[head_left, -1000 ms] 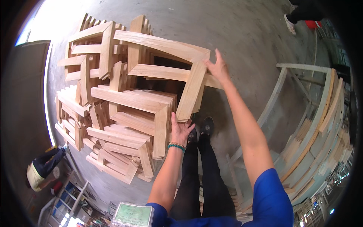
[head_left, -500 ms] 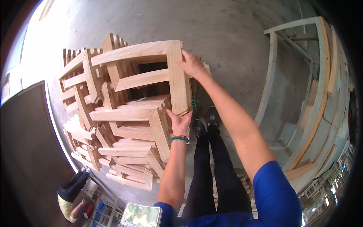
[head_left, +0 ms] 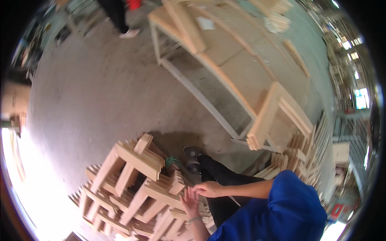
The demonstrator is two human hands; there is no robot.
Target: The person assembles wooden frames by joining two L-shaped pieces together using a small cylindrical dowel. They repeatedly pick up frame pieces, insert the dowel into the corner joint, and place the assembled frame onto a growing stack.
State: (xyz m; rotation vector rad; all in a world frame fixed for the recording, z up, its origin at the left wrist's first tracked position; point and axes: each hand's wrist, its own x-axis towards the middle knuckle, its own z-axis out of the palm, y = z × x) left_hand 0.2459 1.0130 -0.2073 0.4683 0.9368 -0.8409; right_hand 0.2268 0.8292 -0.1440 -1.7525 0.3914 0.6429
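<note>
My left hand (head_left: 189,203) is raised beside the near right side of a stack of pale wooden frames (head_left: 138,162), its fingers apart and holding nothing. My right hand (head_left: 208,189) reaches across from the right, fingers stretched toward the left hand, so that their fingertips meet or overlap. Nothing shows in it, though the picture is a little blurred. The stacked frames have mitred corners and crossbars and lie in several piles. A green tie (head_left: 171,161) shows at the stack's edge, next to my shoes (head_left: 193,157).
A long wood-topped table (head_left: 237,60) on pale legs stands ahead and right. A wooden frame (head_left: 263,116) leans over its near corner, with more wooden pieces (head_left: 295,156) beside it. Another person's legs (head_left: 114,16) and a red bucket (head_left: 134,4) are at the far left.
Both hands have let go of the top wooden frame and come together near my body. My view has swung right, bringing the table into sight while the stack shifts to the lower left.
</note>
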